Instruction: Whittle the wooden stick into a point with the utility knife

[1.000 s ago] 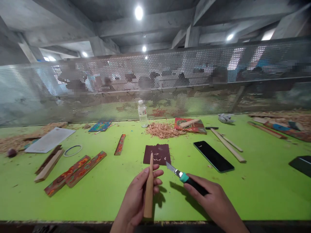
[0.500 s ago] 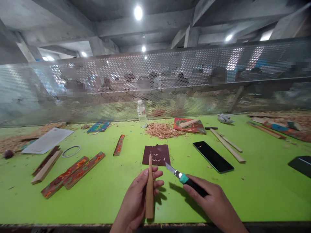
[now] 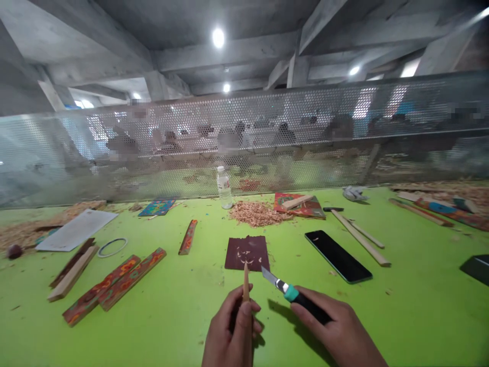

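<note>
My left hand (image 3: 235, 326) is closed around a tapered wooden stick (image 3: 246, 290), its narrow tip pointing away from me. In my right hand (image 3: 336, 321) is a utility knife (image 3: 296, 296) with a black and teal handle. Its bare blade points left and away, a short gap from the stick's tip. Just beyond both hands lies a dark brown sheet of sandpaper (image 3: 248, 250) with a few pale wood shavings on it. The lower part of the stick is mostly hidden by my left fingers.
Right of the sandpaper lie a phone (image 3: 339, 256) and a hammer (image 3: 361, 237). A bottle (image 3: 224, 188) stands behind, beside a heap of wood shavings (image 3: 257, 213). Painted wooden strips (image 3: 132, 280) and a white ring (image 3: 112, 247) lie left. A perforated metal screen (image 3: 183, 168) borders the far edge.
My left hand has moved right and nearer to me, turning the stick and closing over it with the thumb on top. The knife stays in my right hand. The view has tilted slightly up.
</note>
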Available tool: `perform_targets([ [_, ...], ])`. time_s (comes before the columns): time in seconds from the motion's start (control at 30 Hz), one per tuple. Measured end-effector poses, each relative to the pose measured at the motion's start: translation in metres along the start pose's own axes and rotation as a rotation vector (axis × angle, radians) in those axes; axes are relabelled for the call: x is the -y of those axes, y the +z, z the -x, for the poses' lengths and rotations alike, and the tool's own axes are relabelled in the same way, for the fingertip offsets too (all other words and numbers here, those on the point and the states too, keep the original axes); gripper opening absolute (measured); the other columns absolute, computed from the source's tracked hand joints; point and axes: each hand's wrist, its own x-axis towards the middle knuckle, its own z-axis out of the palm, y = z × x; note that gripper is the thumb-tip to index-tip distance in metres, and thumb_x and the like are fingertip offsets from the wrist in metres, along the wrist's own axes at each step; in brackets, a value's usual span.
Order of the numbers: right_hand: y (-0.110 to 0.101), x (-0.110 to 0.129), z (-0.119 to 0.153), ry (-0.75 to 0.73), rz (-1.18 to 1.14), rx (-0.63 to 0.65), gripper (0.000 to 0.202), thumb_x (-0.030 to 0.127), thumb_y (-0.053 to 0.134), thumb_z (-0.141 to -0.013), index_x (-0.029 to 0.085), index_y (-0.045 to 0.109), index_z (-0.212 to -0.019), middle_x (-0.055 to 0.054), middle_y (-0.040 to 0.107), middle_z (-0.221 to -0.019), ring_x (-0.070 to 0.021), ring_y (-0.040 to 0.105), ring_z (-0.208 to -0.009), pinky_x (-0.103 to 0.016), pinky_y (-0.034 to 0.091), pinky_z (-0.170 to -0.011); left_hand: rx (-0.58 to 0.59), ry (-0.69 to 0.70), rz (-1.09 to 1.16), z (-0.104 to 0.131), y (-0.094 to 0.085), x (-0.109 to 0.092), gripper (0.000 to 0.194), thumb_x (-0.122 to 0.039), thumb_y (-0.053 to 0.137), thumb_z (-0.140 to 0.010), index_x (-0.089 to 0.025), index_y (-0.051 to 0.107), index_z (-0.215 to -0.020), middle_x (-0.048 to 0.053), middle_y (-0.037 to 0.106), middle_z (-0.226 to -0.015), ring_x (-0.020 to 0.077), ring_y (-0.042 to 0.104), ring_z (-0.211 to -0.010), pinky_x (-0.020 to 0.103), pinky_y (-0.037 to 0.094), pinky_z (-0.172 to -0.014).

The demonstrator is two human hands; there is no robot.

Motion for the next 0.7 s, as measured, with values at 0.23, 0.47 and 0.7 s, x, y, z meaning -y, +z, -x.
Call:
perform_targets([
  [0.23,-0.002,0.001,0.001,-0.032,0.034,-0.01,0.037,0.056,0.073,-0.091,0.027,0.086,-0.111,-0.006,0.085,-0.114,-0.0333,0.08,-0.106,-0.039,0.063,-0.093,-0.09,-0.254,0.409,-0.023,-0.008,-0.019,0.019,-0.028,0.081,-0.093,-0.014,0.072,-0.103,0.017,0.083,-0.109,0.0262,0.08,-0.101,0.033,0.067,-0.087],
  [0.47,-0.003,0.001,0.001,-0.038,0.048,-0.003,0.033,0.053,0.073,-0.091,0.029,0.085,-0.111,-0.005,0.085,-0.113,-0.0315,0.081,-0.104,-0.037,0.065,-0.09,-0.175,-0.239,0.455,-0.028,-0.012,-0.02,0.011,-0.016,0.063,-0.104,-0.014,0.07,-0.113,0.018,0.079,-0.13,0.0243,0.077,-0.118,0.024,0.067,-0.085],
  [0.7,-0.004,0.0,0.002,-0.03,0.062,-0.014,0.035,0.053,0.074,-0.091,0.028,0.085,-0.111,-0.004,0.086,-0.112,-0.0306,0.081,-0.103,-0.037,0.065,-0.092,-0.211,-0.208,0.489,-0.026,-0.015,-0.018,0.01,-0.009,0.058,-0.105,-0.016,0.066,-0.104,0.018,0.078,-0.132,0.0272,0.072,-0.129,0.032,0.066,-0.098],
])
